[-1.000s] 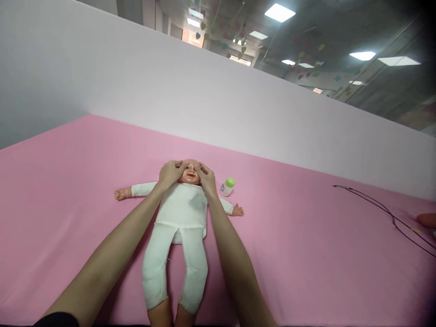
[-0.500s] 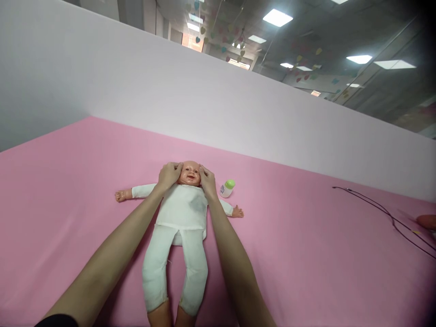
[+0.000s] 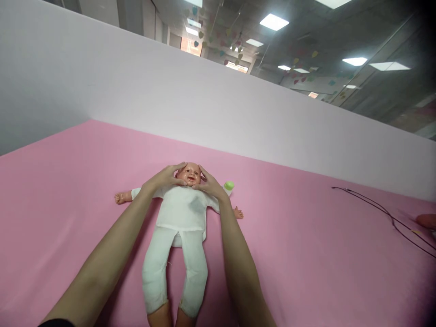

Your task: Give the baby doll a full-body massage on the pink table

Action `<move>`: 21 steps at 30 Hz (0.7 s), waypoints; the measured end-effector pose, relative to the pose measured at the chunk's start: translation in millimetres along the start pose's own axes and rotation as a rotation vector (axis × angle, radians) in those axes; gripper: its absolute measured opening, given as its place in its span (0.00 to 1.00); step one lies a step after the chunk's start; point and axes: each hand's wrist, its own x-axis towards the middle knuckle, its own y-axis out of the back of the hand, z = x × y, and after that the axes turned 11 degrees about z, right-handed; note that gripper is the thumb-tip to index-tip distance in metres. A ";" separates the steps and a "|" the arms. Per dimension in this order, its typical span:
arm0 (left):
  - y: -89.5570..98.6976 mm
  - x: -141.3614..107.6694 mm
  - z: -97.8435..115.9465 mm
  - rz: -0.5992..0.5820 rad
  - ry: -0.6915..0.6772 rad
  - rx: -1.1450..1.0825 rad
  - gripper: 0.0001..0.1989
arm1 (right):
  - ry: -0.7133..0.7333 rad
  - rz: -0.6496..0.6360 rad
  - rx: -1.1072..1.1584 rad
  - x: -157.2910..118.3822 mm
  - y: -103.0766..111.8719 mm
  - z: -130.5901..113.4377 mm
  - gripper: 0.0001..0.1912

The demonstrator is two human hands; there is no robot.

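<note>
A baby doll [image 3: 182,209] in white clothes lies on its back, arms stretched out to both sides. My left hand [image 3: 168,175] rests against the left side of its head, thumb at the chin and fingers up by the temple. On the other side my right hand [image 3: 209,182] mirrors this, its thumb at the chin and its fingertips by the temple. Both hands have thumb and fingers spread apart. Just beyond my right wrist stands a small white bottle with a green cap [image 3: 229,185], its lower part mostly hidden.
The doll lies on a pink padded surface [image 3: 299,236] bounded by a white wall [image 3: 218,109] at the back. At the far right are a thin dark cable [image 3: 374,206] and a brownish object [image 3: 426,221], cut off by the edge.
Both my thumbs have moved down from the upper sides of the doll's head to its chin, and the fingers have spread. My right forearm now hides more of the bottle.
</note>
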 end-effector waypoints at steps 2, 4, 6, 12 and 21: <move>2.1 0.2 -4.8 -0.021 -0.008 -0.050 0.45 | 0.008 -0.023 0.047 -0.3 2.8 1.1 0.56; 3.0 0.6 -7.1 -0.042 -0.017 -0.084 0.42 | 0.012 -0.034 0.062 -0.4 3.4 0.8 0.51; 2.4 1.0 -6.2 -0.031 -0.010 -0.078 0.45 | 0.025 -0.033 0.038 -0.2 1.4 -1.3 0.51; -2.6 0.5 1.6 0.031 -0.006 0.029 0.55 | 0.027 0.026 -0.083 1.8 -5.8 -4.8 0.60; 0.0 2.4 -4.2 0.019 0.004 -0.076 0.45 | 0.066 -0.054 0.002 -7.4 -1.5 -19.2 0.47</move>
